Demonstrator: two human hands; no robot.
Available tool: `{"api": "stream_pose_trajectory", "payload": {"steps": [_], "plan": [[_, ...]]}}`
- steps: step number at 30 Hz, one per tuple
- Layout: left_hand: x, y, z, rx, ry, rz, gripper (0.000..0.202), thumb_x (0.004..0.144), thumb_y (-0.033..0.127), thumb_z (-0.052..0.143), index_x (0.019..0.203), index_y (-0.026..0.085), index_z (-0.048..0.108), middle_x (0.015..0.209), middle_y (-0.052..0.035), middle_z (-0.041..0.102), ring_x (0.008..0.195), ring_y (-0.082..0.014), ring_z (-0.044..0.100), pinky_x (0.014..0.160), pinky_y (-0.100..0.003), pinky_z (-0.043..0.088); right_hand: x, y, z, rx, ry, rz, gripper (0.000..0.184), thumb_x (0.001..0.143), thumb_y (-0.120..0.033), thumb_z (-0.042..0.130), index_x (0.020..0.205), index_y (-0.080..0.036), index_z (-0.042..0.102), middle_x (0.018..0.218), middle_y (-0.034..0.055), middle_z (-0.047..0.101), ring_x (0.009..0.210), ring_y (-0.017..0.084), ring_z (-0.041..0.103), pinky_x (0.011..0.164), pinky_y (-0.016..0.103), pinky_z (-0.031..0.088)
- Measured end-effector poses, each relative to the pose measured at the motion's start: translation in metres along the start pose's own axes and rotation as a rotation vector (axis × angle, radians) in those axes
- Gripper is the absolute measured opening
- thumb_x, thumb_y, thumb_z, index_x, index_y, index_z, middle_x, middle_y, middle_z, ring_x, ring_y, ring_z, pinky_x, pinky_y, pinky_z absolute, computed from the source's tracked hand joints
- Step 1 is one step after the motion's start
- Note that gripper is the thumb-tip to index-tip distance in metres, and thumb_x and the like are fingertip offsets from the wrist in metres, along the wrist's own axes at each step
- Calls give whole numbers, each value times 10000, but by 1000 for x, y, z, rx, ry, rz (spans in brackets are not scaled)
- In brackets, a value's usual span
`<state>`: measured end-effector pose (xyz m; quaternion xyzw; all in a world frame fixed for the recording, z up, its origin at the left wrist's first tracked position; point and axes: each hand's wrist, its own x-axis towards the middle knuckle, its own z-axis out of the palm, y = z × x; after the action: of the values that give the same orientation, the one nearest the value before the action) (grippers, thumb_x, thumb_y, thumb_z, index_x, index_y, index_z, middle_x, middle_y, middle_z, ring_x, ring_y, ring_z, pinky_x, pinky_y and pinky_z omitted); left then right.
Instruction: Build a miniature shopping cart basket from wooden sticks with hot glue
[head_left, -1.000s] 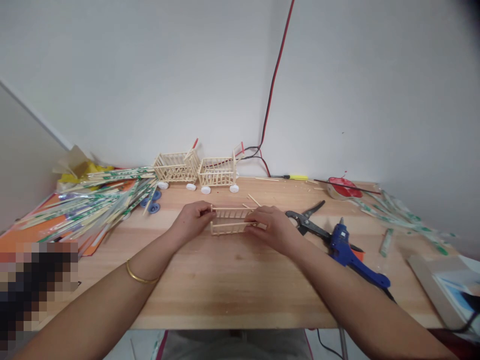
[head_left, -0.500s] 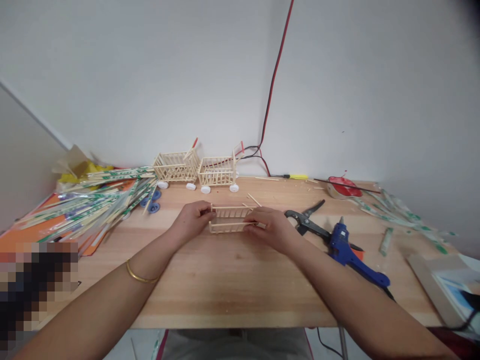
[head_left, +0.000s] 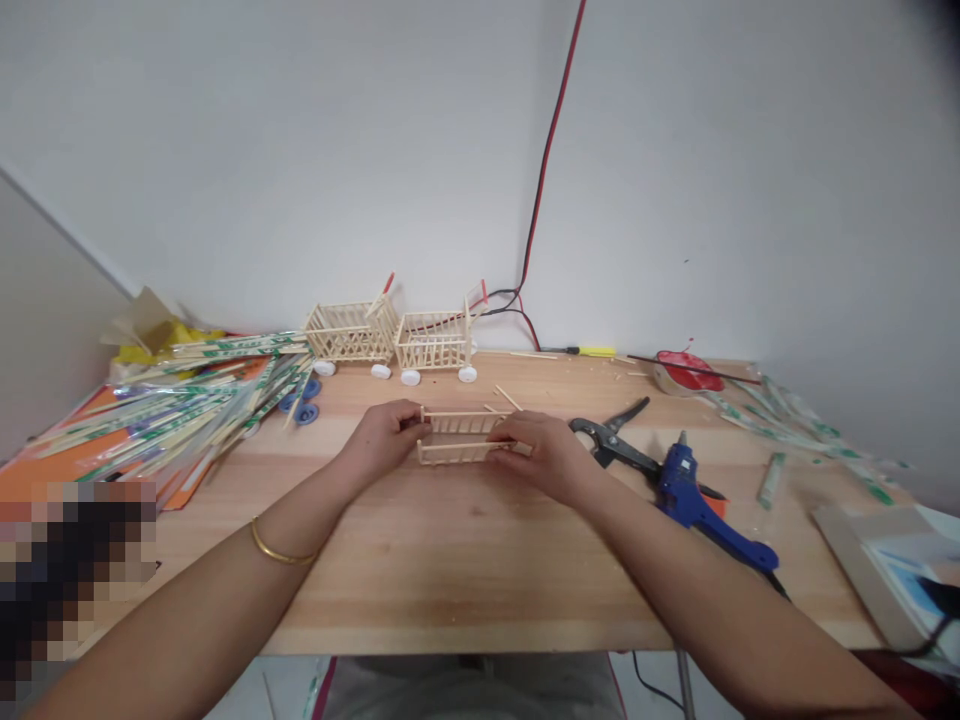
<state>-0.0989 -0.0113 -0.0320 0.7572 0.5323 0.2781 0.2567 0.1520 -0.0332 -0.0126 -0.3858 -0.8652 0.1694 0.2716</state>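
Observation:
A small frame of thin wooden sticks, two rails joined by short rungs, rests on the wooden table between both hands. My left hand pinches its left end, fingers closed around it. My right hand grips its right end, fingers curled over the sticks. Behind them, two finished stick carts with white wheels stand by the wall.
Black pliers and a blue glue gun lie right of my right hand. A heap of wrapped chopsticks covers the left side. A red tape roll, a yellow screwdriver and a notebook sit on the right.
The hands and stick frame stay nearly in place; the frame has shifted very slightly toward the wall. The view tilted a touch.

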Motion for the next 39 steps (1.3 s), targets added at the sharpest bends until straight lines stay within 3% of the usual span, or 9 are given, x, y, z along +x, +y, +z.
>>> {"api": "stream_pose_trajectory", "payload": {"steps": [13, 25, 32, 39], "plan": [[0, 4, -2, 2, -15, 1, 176, 771, 291, 542, 692, 153, 619, 631, 12, 567, 648, -143, 509, 602, -233, 356, -1, 1, 0, -5, 11, -8, 55, 810, -208, 642, 847, -174, 664, 812, 46, 672, 764, 158, 600, 711, 267, 436], [-2, 16, -7, -95, -36, -37, 170, 764, 261, 522, 636, 150, 538, 558, 61, 399, 567, -96, 388, 561, -205, 304, 0, 1, -1, 49, 2, 24, 64, 830, -204, 614, 834, -173, 669, 757, 36, 648, 702, 141, 582, 649, 241, 418], [-4, 15, -7, -230, -87, -130, 201, 759, 316, 550, 763, 139, 646, 623, 31, 563, 600, -116, 490, 570, -205, 367, -1, -1, -2, 95, -19, 77, 76, 831, -221, 608, 825, -180, 671, 759, 34, 656, 704, 143, 583, 650, 244, 415], [-3, 9, -6, -485, -207, -170, 305, 710, 329, 639, 943, 144, 705, 791, -20, 703, 764, -180, 623, 729, -262, 463, -2, -1, -2, 227, -22, 143, 91, 821, -233, 608, 819, -173, 677, 754, 20, 658, 693, 132, 576, 640, 229, 411]]}}
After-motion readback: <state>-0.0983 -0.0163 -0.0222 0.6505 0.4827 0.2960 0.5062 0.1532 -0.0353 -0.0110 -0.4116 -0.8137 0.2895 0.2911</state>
